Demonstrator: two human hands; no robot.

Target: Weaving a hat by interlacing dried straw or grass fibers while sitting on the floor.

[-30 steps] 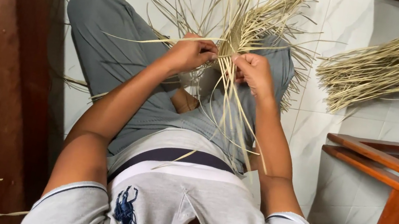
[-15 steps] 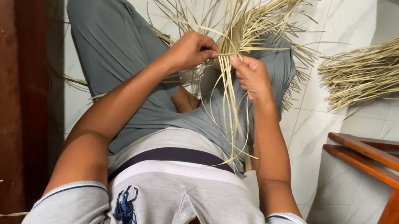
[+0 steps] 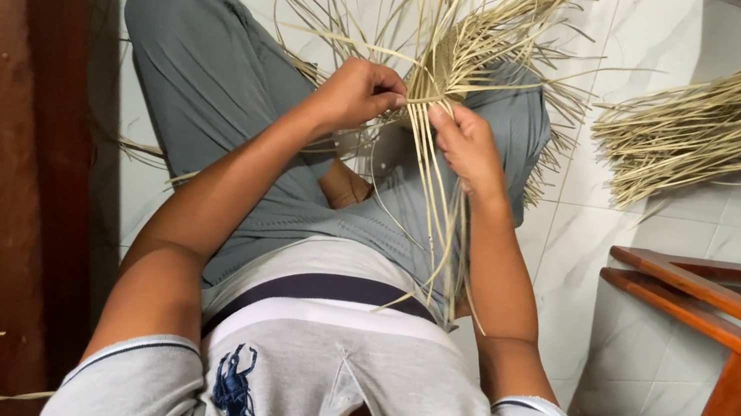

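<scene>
Left hand (image 3: 358, 94) and right hand (image 3: 465, 142) both pinch pale straw strands (image 3: 446, 69) over lap. Straw bundle (image 3: 715, 127) right of strands, well apart; wooden frame (image 3: 726, 322) crowds right edge.

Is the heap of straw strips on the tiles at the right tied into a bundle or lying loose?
Loose, as far as shows. The heap of strips fans out on the tiled floor; no tie is visible. Neither hand touches it.
</scene>
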